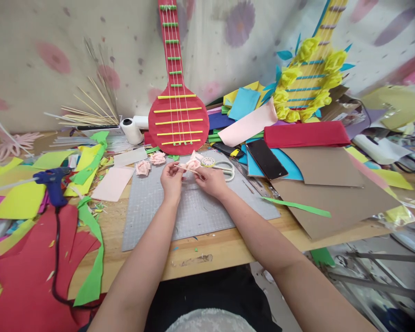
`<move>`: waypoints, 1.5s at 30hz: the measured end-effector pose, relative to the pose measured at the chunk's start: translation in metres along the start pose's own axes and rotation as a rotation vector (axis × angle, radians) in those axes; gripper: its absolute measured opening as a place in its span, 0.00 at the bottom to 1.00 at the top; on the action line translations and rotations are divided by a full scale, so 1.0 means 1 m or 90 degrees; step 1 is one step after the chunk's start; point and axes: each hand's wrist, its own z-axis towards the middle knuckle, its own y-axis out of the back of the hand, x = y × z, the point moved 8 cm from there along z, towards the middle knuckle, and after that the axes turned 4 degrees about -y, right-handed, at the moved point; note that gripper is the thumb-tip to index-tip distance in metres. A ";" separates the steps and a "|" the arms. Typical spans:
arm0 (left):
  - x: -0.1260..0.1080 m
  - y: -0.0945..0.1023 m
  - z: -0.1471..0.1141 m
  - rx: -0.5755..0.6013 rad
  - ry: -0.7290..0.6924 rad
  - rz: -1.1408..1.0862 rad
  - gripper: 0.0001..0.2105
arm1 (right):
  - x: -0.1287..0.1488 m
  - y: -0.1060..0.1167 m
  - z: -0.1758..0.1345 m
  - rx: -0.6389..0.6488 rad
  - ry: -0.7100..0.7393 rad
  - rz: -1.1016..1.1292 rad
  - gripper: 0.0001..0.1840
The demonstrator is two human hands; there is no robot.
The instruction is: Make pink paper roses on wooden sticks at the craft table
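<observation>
Over the grey cutting mat [152, 207], my left hand [172, 180] and my right hand [212, 181] work close together with fingers pinched. Between them is a pale pink crepe paper rose [192, 163], partly hidden by the fingers. A thin wooden stick [188, 170] runs from my right fingertips toward my left ones. My left fingers close at the pink paper's edge, though their exact grip is hard to see. Two finished-looking pink roses [143, 168] lie left of my hands. Scissors [227, 171] and a small white roll [208, 162] lie just behind my right hand.
A red paper-covered lute [179, 121] stands against the wall behind the mat. At left are a blue glue gun [55, 184] with a cord and green paper strips [91, 258]. A black phone [266, 159] and brown cardboard [332, 203] lie at right.
</observation>
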 end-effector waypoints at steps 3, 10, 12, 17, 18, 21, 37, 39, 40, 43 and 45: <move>-0.001 0.000 -0.001 -0.012 0.027 -0.017 0.11 | 0.001 -0.003 0.000 0.022 0.004 -0.019 0.12; 0.010 -0.008 -0.007 0.034 0.167 -0.035 0.13 | -0.002 -0.002 0.000 0.016 0.003 -0.040 0.13; 0.016 -0.008 -0.009 0.044 0.212 -0.033 0.12 | -0.001 -0.001 0.000 0.015 0.012 -0.036 0.13; 0.016 -0.001 -0.005 -0.005 0.193 -0.042 0.12 | -0.001 0.000 0.000 0.023 0.009 -0.032 0.14; 0.014 0.000 -0.004 -0.016 0.172 -0.047 0.12 | -0.002 0.001 0.000 0.019 0.005 -0.030 0.14; 0.009 0.001 -0.001 -0.025 0.111 -0.066 0.13 | -0.007 0.002 0.000 -0.003 -0.018 -0.022 0.15; 0.017 -0.007 -0.007 0.021 0.194 -0.077 0.17 | -0.023 0.004 0.002 -0.029 -0.124 0.028 0.15; 0.016 -0.005 -0.006 0.009 0.182 -0.084 0.16 | -0.026 0.005 0.001 -0.037 -0.138 0.045 0.15; 0.016 -0.005 -0.005 0.003 0.178 -0.093 0.15 | -0.026 0.006 0.001 -0.041 -0.145 0.055 0.16; 0.017 -0.002 -0.003 -0.018 0.176 -0.121 0.15 | -0.023 0.008 0.000 -0.033 -0.139 0.078 0.20; 0.017 0.000 -0.002 -0.025 0.180 -0.135 0.16 | -0.016 0.007 0.000 -0.004 -0.103 0.073 0.20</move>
